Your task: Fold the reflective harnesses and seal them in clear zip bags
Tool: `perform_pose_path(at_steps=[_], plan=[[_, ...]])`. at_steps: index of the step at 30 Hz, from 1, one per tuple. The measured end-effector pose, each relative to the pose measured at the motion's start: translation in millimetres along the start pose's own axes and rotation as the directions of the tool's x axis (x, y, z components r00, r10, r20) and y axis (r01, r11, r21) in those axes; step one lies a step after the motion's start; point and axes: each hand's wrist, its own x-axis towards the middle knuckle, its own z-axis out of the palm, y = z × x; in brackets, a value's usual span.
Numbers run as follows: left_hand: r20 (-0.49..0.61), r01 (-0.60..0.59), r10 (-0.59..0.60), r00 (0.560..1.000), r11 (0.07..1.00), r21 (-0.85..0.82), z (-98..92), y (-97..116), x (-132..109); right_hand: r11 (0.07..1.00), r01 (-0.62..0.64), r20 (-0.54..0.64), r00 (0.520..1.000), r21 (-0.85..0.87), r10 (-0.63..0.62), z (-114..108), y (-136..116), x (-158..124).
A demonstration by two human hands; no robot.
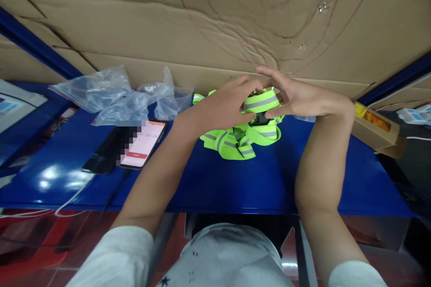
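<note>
A neon yellow strap with grey reflective stripes (240, 140) lies bunched on the blue table (235, 179). My left hand (225, 103) pinches a raised loop of the strap from the left. My right hand (296, 96) holds the same loop from the right, thumb and lower fingers on it, upper fingers stretched out. A small black buckle (259, 119) shows just under the loop, between the two hands.
Crumpled clear plastic bags (117, 94) lie at the back left. A phone with a lit screen (143, 143) rests beside a dark device, with white cables trailing off the front edge. A cardboard box (375, 128) sits at the right. A cardboard wall (215, 18) backs the table.
</note>
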Motion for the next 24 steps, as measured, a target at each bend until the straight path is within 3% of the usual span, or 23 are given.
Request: perform_pose_path(at_steps=[6,11,14,17,20,24], plan=[[-0.069,0.248,-0.244,0.967,0.967,0.057,-1.7,-3.2,4.8,0.997,-0.07,-0.018,0.997,0.025,0.071,2.4,3.4,4.8],[-0.254,0.404,-0.428,0.868,0.904,-0.14,7.4,-5.6,14.5,0.99,-0.079,0.014,0.997,-0.117,0.081,4.9,-5.4,10.3],[-0.224,0.422,-0.485,0.846,0.864,-0.276,10.2,-11.8,14.6,0.964,-0.155,0.004,0.987,-0.217,0.16,4.5,-6.1,10.0],[-0.203,0.5,-0.526,0.826,0.85,-0.167,6.8,-8.3,10.8,0.937,-0.152,-0.071,0.988,-0.314,0.137,4.4,-3.6,9.8],[-0.286,0.459,-0.436,0.853,0.888,0.015,2.1,5.3,5.4,0.929,-0.105,-0.124,0.99,-0.355,0.065,6.5,-4.9,11.2],[-0.265,0.218,-0.147,0.953,0.94,0.263,0.7,16.7,-0.2,0.942,-0.021,-0.147,0.989,-0.336,-0.03,7.5,-12.7,9.3]])
